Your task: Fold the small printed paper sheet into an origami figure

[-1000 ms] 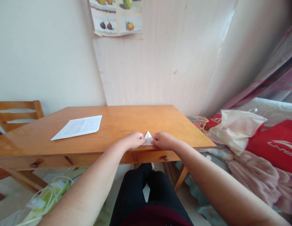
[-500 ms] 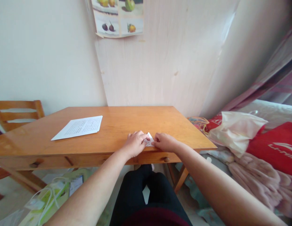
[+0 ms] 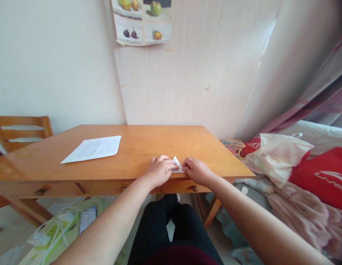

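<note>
A small folded piece of white paper [image 3: 175, 161] with faint print lies at the front edge of the wooden table [image 3: 160, 141], its pointed tip facing away from me. From the left, my left hand [image 3: 160, 170] holds it, fingers bent over its left side and covering that part. My right hand [image 3: 196, 170] is closed at the paper's lower right corner, with thumb and index finger together on it. The exact finger contact underneath is hidden.
A stack of printed sheets [image 3: 92, 149] lies on the table's left. A wooden chair [image 3: 23, 132] stands beyond the left end. Right of the table are a white plastic bag [image 3: 278, 154], a red bag [image 3: 324, 176] and a pink blanket [image 3: 300, 213]. Cables [image 3: 56, 230] lie below left.
My right hand has shifted slightly right and its knuckles have turned. The left fingers have stretched further across the paper, whose peak now shows more between my hands. The view has tilted slightly.
</note>
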The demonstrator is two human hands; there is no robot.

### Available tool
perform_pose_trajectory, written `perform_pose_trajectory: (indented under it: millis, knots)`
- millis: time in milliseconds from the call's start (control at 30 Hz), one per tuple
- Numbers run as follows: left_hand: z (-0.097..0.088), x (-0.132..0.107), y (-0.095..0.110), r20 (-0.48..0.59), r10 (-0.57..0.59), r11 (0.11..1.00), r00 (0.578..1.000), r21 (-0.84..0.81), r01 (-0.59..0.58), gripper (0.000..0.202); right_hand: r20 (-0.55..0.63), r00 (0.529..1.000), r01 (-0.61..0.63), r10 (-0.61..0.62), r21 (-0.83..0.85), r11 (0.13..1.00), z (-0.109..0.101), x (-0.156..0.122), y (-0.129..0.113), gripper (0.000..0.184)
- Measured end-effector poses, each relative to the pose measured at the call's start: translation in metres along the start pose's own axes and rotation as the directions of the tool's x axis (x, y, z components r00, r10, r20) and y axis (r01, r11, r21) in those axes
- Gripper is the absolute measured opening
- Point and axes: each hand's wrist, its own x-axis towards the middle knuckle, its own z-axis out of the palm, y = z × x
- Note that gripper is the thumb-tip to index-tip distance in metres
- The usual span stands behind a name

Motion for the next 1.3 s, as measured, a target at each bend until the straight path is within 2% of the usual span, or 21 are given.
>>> perform_pose_trajectory:
  millis: [167,233,333,467,733,1033,1300]
  knots:
    - [0.002,0.003,-0.002,0.009,-0.003,1.000,1.000,-0.028,0.004,0.034,-0.091,0.994,0.061,-0.065,-0.050,0.997,0.002,-0.024,-0.005,0.027]
    - [0.002,0.003,-0.003,0.005,-0.006,0.999,1.000,-0.041,0.006,0.032,-0.114,0.968,0.205,-0.225,-0.164,0.965,0.002,-0.032,-0.013,0.032]
    - [0.003,0.004,-0.004,0.001,-0.007,0.998,1.000,-0.056,0.007,0.028,-0.076,0.937,0.303,-0.341,-0.309,0.902,0.004,-0.039,-0.024,0.036]
    - [0.001,0.004,-0.004,0.009,-0.010,0.998,1.000,-0.058,0.010,0.027,-0.037,0.941,0.299,-0.337,-0.381,0.875,0.007,-0.036,-0.029,0.038]
    - [0.002,0.004,-0.008,0.035,0.018,0.998,0.999,-0.056,-0.016,0.028,0.018,0.945,0.308,-0.327,-0.392,0.867,-0.001,-0.038,-0.022,0.036]
    - [-0.002,0.005,-0.005,0.046,0.011,0.999,0.999,-0.034,-0.010,0.031,-0.033,0.956,0.266,-0.293,-0.333,0.904,-0.007,-0.052,-0.004,0.036]
    - [-0.003,0.005,-0.002,0.031,0.005,0.999,1.000,-0.040,-0.004,0.033,-0.073,0.964,0.226,-0.256,-0.287,0.931,-0.010,-0.055,-0.001,0.031]
